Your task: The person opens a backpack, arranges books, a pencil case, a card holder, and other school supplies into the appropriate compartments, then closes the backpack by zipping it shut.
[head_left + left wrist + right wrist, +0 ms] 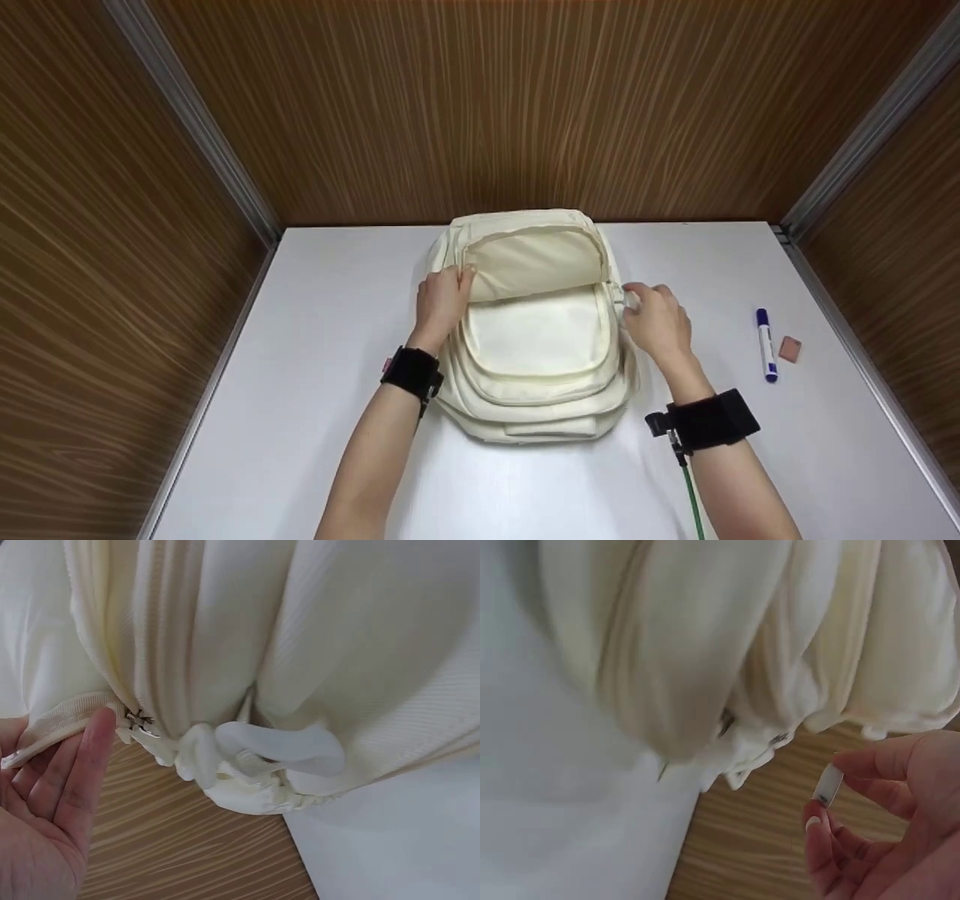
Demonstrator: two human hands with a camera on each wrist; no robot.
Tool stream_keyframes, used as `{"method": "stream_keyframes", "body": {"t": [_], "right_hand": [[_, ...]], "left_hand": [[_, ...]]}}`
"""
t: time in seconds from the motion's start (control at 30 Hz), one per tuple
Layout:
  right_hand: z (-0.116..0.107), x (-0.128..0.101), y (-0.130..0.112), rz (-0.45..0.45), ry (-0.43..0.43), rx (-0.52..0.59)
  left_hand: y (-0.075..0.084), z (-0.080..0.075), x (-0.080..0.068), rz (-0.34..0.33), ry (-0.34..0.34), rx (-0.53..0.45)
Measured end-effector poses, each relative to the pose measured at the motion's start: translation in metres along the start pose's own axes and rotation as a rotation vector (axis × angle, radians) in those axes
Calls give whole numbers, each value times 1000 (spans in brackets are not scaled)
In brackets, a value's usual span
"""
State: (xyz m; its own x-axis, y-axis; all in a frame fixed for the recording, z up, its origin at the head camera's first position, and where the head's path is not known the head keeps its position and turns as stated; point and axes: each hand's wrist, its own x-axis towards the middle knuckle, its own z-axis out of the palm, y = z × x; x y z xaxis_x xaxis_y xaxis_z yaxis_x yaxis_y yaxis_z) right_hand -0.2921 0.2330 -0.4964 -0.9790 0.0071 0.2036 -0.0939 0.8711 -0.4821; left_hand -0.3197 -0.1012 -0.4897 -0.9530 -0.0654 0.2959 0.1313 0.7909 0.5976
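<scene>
A cream backpack lies flat in the middle of the white table, its top flap folded open. The left hand rests with fairly straight fingers on the bag's left rim, and the right hand pinches a zipper pull at the right edge. A blue marker and an eraser lie well apart to the right, with bare table on both sides up to the wooden walls.
</scene>
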Motion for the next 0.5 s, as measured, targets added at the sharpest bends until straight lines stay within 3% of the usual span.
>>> {"method": "stream_keyframes", "body": {"t": [0.27, 0.5], "right_hand": [[20, -11, -51, -235, 60, 123], [51, -8, -71, -328, 48, 296]], "left_hand": [[13, -7, 6, 78, 125, -27], [15, -7, 9, 98, 160, -48]]}}
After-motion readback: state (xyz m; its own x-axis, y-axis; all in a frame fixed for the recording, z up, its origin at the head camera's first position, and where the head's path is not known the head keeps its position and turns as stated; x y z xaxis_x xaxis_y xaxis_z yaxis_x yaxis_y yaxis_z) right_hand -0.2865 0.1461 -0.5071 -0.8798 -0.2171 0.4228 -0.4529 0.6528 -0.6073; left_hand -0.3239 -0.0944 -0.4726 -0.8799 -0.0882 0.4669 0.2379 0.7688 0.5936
